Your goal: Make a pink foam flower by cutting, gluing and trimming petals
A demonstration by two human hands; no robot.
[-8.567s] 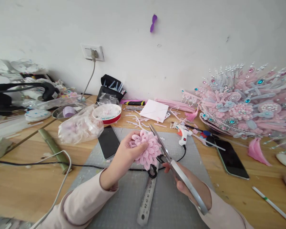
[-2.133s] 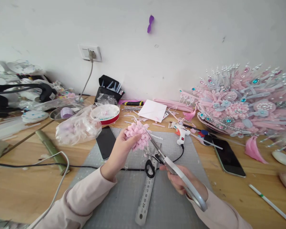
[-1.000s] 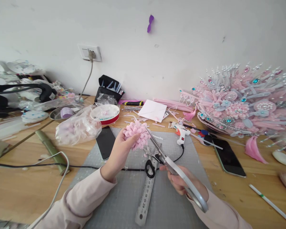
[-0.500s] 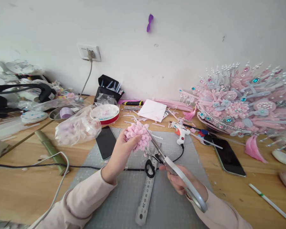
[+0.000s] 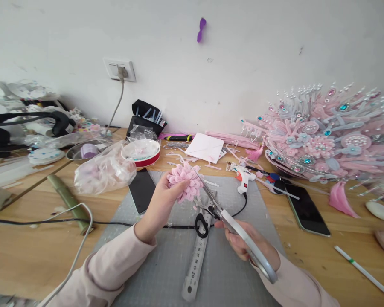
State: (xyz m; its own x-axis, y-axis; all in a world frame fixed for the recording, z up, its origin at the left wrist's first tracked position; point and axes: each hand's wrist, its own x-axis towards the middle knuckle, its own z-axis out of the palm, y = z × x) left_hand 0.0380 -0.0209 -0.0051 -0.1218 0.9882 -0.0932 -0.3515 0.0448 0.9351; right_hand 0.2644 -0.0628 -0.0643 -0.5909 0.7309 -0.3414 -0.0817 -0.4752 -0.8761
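Note:
A fluffy pink flower [image 5: 186,181] with many looped petals is pinched in my left hand [image 5: 166,197], thumb across its front. My right hand [image 5: 246,238] grips a large pair of scissors [image 5: 240,230] with grey-white handles. Their blades point up and left, the tips at the flower's right edge; whether they touch a petal I cannot tell. Beneath the hands, a steel ruler [image 5: 194,266] and a smaller pair of black-handled scissors [image 5: 201,226] lie on the grey cutting mat [image 5: 147,264].
A white glue gun [image 5: 244,181] lies behind my right hand, its black cord crossing the mat. Phones [image 5: 142,192] lie at both sides. A red-rimmed dish [image 5: 147,158] and plastic bag [image 5: 104,170] stand left. A large pink beaded headdress [image 5: 323,136] fills the right rear.
Almost nothing differs. My left hand and the flower have shifted very slightly left and up; the scissors stay against the flower's right side.

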